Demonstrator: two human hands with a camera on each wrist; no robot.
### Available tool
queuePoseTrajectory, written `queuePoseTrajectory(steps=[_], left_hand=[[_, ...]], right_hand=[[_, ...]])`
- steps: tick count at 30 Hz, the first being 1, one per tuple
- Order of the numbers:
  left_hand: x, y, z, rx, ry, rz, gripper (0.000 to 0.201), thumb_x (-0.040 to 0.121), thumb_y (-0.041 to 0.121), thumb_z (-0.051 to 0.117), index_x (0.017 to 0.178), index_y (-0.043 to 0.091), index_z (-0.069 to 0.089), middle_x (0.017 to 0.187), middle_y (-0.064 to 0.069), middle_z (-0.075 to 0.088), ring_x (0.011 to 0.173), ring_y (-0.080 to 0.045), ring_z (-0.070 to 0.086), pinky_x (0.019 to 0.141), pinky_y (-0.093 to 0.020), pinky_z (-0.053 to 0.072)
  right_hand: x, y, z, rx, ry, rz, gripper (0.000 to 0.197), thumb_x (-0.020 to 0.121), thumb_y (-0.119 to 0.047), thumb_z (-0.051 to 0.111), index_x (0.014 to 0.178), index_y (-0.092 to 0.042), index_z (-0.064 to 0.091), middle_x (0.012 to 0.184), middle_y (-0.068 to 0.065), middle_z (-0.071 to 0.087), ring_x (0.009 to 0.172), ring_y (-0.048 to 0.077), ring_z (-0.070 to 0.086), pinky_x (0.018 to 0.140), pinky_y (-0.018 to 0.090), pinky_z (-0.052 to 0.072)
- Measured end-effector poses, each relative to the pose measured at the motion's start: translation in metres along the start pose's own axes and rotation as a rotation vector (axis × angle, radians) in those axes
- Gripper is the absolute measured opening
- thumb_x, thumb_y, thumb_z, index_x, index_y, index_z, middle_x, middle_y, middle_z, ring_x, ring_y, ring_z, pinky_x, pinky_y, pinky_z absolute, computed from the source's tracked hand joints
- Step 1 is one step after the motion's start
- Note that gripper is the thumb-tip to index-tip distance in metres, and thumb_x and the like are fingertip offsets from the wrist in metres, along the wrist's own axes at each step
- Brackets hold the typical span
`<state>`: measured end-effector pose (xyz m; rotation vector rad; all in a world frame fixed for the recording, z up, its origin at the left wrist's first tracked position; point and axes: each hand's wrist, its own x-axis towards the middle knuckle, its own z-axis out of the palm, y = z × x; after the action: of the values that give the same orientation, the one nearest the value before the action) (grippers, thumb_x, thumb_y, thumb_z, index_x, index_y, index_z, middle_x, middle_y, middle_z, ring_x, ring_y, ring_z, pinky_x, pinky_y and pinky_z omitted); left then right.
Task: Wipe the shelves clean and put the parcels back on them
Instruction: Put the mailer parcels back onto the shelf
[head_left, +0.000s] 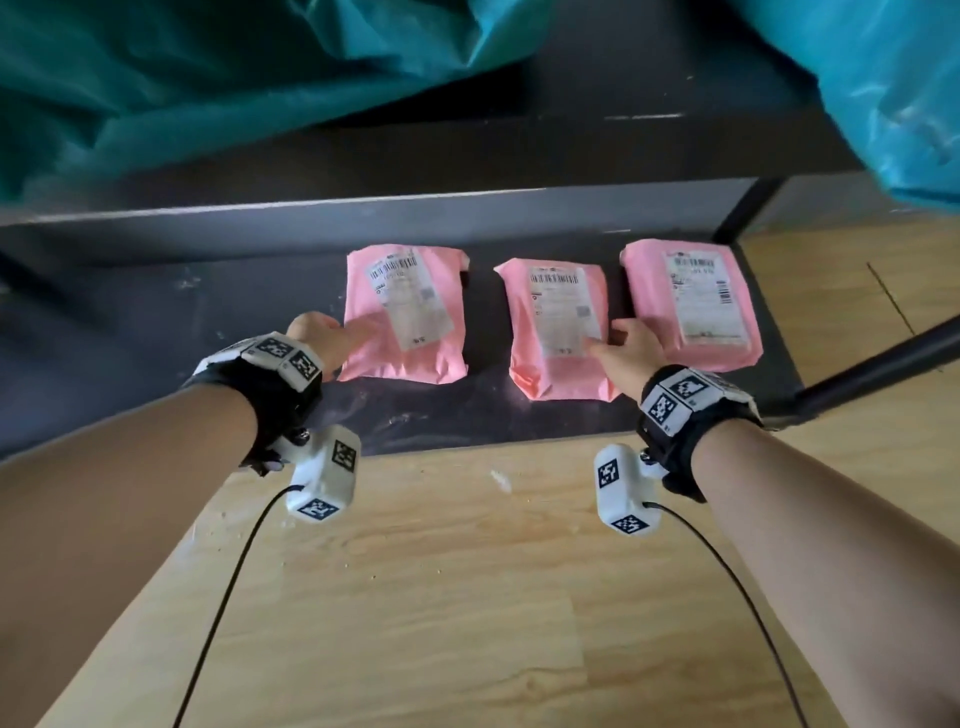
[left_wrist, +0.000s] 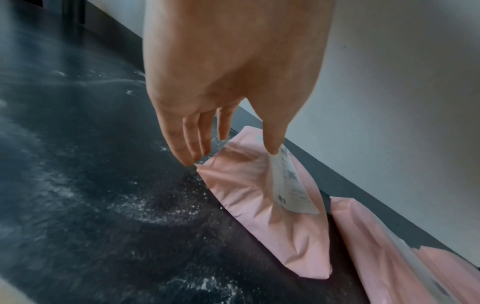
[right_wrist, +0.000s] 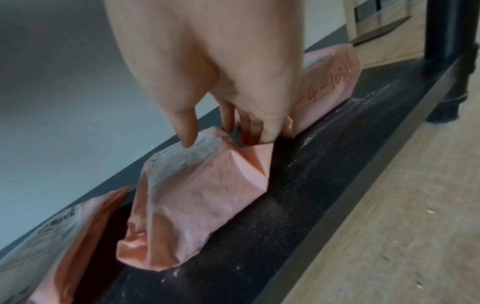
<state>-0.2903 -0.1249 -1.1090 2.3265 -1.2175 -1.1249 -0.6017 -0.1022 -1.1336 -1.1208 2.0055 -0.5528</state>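
From the head, three parcels (head_left: 691, 306) lay on the powder-streaked lower shelf (head_left: 156, 338); the left wrist showed the left hand (left_wrist: 228, 82) loosely straddling the left parcel (left_wrist: 259, 195), fingers (left_wrist: 191, 142) nearly straight; the right wrist showed the right hand (right_wrist: 221, 72) pinching the middle parcel (right_wrist: 197, 195), fingers (right_wrist: 255, 131) wedged beside it, seemingly for purchase.

floor: light wood-grain planks (head_left: 467, 597) across the lower frame under me | wall: plain pale grey (left_wrist: 389, 82), right side | teal plastic sheeting (head_left: 156, 78) fills my upper left
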Motion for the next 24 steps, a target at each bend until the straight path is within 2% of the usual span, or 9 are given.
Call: queuePoseTrajectory(steps=[3, 5, 8, 10, 14, 18, 20, 22, 24], left_hand=[[0.011, 0.002, 0.004, 0.005, -0.028, 0.001, 0.034, 0.090, 0.024, 0.060, 0.105, -0.007, 0.063, 0.089, -0.022, 0.065, 0.092, -0.036, 0.063, 0.085, -0.042, 0.051], [0.016, 0.004, 0.008, 0.015, -0.014, 0.011, 0.045, 0.083, 0.032, 0.069, 0.107, -0.006, 0.063, 0.108, -0.025, 0.065, 0.102, -0.040, 0.062, 0.088, -0.046, 0.051], [0.013, 0.013, 0.013, -0.044, -0.039, -0.009, 0.053, 0.079, 0.037, 0.072, 0.112, -0.003, 0.062, 0.114, -0.021, 0.064, 0.108, -0.038, 0.060, 0.093, -0.045, 0.049], [0.012, 0.017, 0.014, -0.078, -0.062, -0.033, 0.049, 0.079, 0.035, 0.073, 0.112, 0.001, 0.061, 0.113, -0.018, 0.063, 0.107, -0.036, 0.060, 0.095, -0.045, 0.047], [0.019, 0.017, 0.015, -0.316, -0.236, -0.153, 0.028, 0.076, 0.016, 0.073, 0.099, 0.006, 0.060, 0.104, -0.011, 0.065, 0.088, -0.024, 0.064, 0.094, -0.034, 0.047], [0.041, -0.001, 0.007, -0.214, -0.189, -0.154, 0.077, 0.048, 0.041, 0.088, 0.110, 0.003, 0.062, 0.102, -0.009, 0.067, 0.096, -0.029, 0.066, 0.093, -0.046, 0.051], [0.057, -0.015, 0.006, -0.268, -0.245, -0.220, 0.095, 0.028, 0.036, 0.093, 0.111, 0.002, 0.065, 0.100, -0.010, 0.071, 0.092, -0.029, 0.069, 0.091, -0.045, 0.053], [0.045, -0.013, 0.003, -0.343, -0.309, -0.244, 0.077, 0.040, 0.026, 0.091, 0.108, 0.001, 0.066, 0.099, -0.015, 0.072, 0.090, -0.028, 0.070, 0.088, -0.042, 0.054], [0.005, 0.005, -0.006, -0.372, -0.372, -0.234, 0.046, 0.064, 0.014, 0.081, 0.104, 0.000, 0.065, 0.093, -0.015, 0.072, 0.078, -0.025, 0.072, 0.071, -0.036, 0.059]], right_hand=[[0.009, 0.001, 0.002, 0.027, 0.025, 0.037, 0.048, 0.091, -0.028, 0.061, 0.129, -0.001, 0.048, 0.112, 0.005, 0.057, 0.098, 0.023, 0.055, 0.087, 0.031, 0.045], [0.016, -0.001, 0.002, 0.034, 0.028, 0.046, 0.045, 0.091, -0.031, 0.060, 0.123, 0.001, 0.054, 0.108, 0.007, 0.061, 0.093, 0.022, 0.057, 0.081, 0.027, 0.044], [0.024, -0.005, 0.001, 0.053, -0.019, 0.083, 0.045, 0.086, -0.034, 0.066, 0.116, -0.001, 0.060, 0.105, 0.010, 0.066, 0.090, 0.024, 0.063, 0.081, 0.032, 0.051], [0.025, -0.007, 0.001, 0.058, -0.063, 0.123, 0.047, 0.078, -0.034, 0.075, 0.112, -0.003, 0.062, 0.103, 0.009, 0.067, 0.093, 0.026, 0.065, 0.086, 0.035, 0.053], [0.027, -0.007, 0.002, 0.154, -0.129, 0.161, 0.043, 0.067, -0.022, 0.085, 0.101, -0.002, 0.069, 0.095, 0.010, 0.072, 0.086, 0.027, 0.069, 0.086, 0.040, 0.056], [0.030, -0.003, 0.003, 0.237, -0.157, 0.171, 0.021, 0.068, -0.014, 0.084, 0.082, -0.006, 0.070, 0.088, 0.010, 0.072, 0.080, 0.027, 0.069, 0.081, 0.040, 0.056], [0.026, -0.002, 0.003, 0.299, -0.165, 0.182, 0.019, 0.069, -0.008, 0.081, 0.085, -0.005, 0.070, 0.093, 0.013, 0.072, 0.088, 0.033, 0.069, 0.087, 0.046, 0.054], [0.021, -0.002, 0.003, 0.355, -0.172, 0.182, 0.016, 0.071, 0.000, 0.076, 0.084, -0.003, 0.067, 0.097, 0.017, 0.071, 0.091, 0.036, 0.068, 0.089, 0.049, 0.054], [0.009, -0.006, 0.000, 0.402, -0.187, 0.195, 0.017, 0.073, 0.005, 0.073, 0.084, -0.002, 0.062, 0.102, 0.021, 0.068, 0.095, 0.038, 0.066, 0.089, 0.052, 0.053]])
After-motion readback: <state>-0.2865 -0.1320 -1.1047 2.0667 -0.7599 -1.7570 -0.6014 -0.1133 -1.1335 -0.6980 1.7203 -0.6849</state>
